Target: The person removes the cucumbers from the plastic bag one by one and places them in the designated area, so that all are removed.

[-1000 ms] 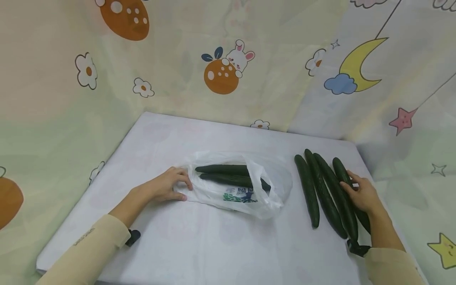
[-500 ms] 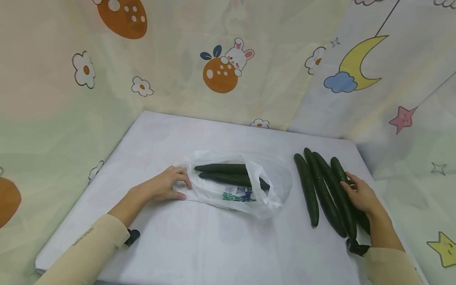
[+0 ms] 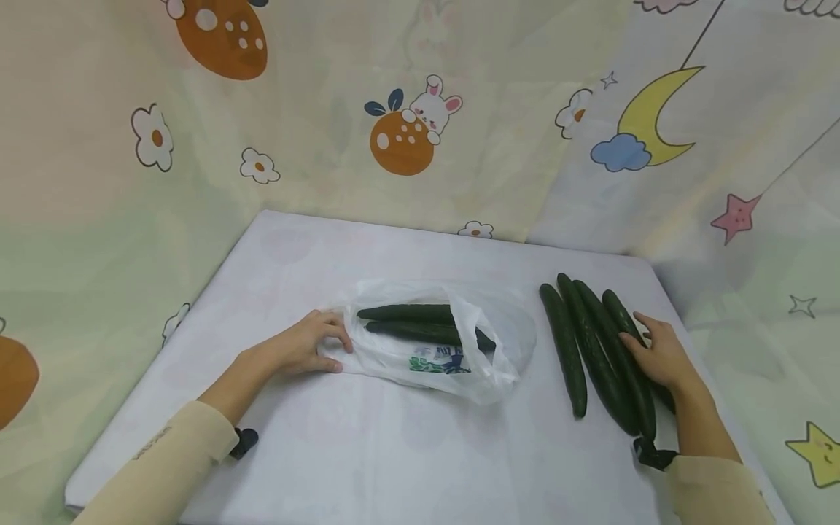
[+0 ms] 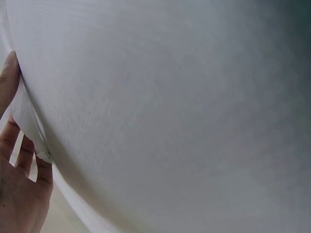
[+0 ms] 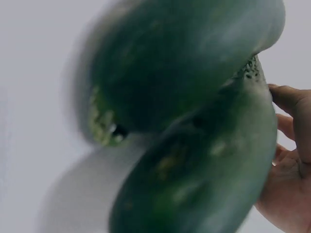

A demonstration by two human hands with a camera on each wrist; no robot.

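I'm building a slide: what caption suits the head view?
Left hand on a white plastic bag holding two cucumbers; right hand at four more cucumbers.

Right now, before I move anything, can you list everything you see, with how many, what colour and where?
Loose cucumbers: four, dark green, side by side on the right of the table
Bagged cucumbers: two visible, dark green, in the bag
Plastic bag: one, white with green and blue print, mid-table
Table: one, white, under everything
Backdrop: pale, cartoon prints, behind and beside the table
Wrist devices: two, black, one at each wrist
Sleeves: two, beige, on the forearms
Left hand: one, bare, at the bag's left end
Right hand: one, bare, at the rightmost cucumber
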